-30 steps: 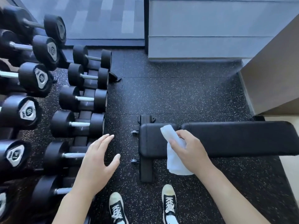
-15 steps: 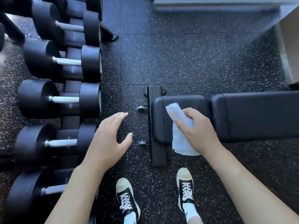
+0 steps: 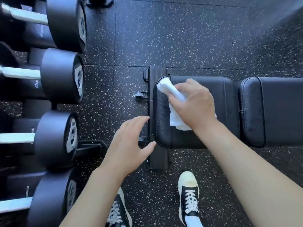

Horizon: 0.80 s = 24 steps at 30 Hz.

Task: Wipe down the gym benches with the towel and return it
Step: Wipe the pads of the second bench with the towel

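The right hand [image 3: 195, 104] grips a white towel [image 3: 176, 110], fingers curled over the cloth, and presses it down on the seat pad [image 3: 164, 115] of a black gym bench [image 3: 278, 110]; the hand sits just right of centre in the view. One rolled end of the towel pokes out past the fingers toward 10 o'clock, nearly reaching the pad's far-left corner, while a loose flap shows below the palm toward 6 o'clock, lying on the pad. The bench stretches from the centre toward 3 o'clock, its seat pad separated by a narrow gap from the longer back pad that runs off the right edge. At the bench's left end a black crossbar foot [image 3: 157, 154] lies on the floor, running from 12 to 6 o'clock. The left hand [image 3: 129, 148] hovers at about 7 o'clock from the towel, holding nothing, fingers relaxed and slightly spread, the fingertips just beside the crossbar and the pad's near-left corner; whether it touches either I cannot tell. Along the 9 o'clock side a rack holds black dumbbells [image 3: 60, 81] with silver handles. The floor [image 3: 180, 38] is dark speckled rubber tile. At 6 o'clock two black-and-cream sneakers [image 3: 188, 197] stand on the floor, the right one just below the crossbar.
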{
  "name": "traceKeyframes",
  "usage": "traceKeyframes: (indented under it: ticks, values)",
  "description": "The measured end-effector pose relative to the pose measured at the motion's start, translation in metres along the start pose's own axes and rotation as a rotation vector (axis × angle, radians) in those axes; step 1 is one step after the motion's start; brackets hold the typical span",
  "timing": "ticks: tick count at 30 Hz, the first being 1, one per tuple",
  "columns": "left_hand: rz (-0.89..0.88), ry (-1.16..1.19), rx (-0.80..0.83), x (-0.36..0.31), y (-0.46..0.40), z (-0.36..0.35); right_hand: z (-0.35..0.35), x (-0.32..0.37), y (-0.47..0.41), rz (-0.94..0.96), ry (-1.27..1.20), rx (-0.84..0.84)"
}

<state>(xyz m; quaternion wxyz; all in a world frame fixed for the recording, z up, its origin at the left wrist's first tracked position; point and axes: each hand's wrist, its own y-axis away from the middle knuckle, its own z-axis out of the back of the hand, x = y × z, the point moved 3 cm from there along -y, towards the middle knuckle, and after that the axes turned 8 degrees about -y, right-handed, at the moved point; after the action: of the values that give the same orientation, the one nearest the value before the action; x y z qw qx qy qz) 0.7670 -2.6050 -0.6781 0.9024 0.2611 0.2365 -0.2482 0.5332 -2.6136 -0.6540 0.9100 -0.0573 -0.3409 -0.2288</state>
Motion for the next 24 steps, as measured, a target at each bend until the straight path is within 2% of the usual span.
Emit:
traceKeyframes:
  ticks: [3, 6, 11, 16, 20, 24]
  values:
    - [0.000, -0.001, -0.008, -0.003, -0.013, -0.018, -0.016, -0.003, -0.037, 0.076, 0.081, -0.025]
    - [-0.008, -0.015, -0.001, -0.002, -0.018, -0.036, -0.037, -0.008, -0.039, 0.130, 0.163, 0.065]
    - [0.004, 0.024, -0.020, 0.004, -0.014, -0.059, -0.036, -0.024, 0.034, 0.351, 0.119, 0.048]
    - [0.057, 0.114, -0.039, 0.007, -0.013, -0.074, -0.028, -0.050, 0.093, 0.515, 0.119, 0.201]
    - [0.048, 0.150, -0.069, 0.010, -0.014, -0.079, -0.031, -0.042, 0.045, 0.621, 0.205, 0.191]
    - [0.091, 0.151, -0.087, 0.012, -0.013, -0.082, -0.039, -0.019, -0.045, 0.460, 0.193, 0.018]
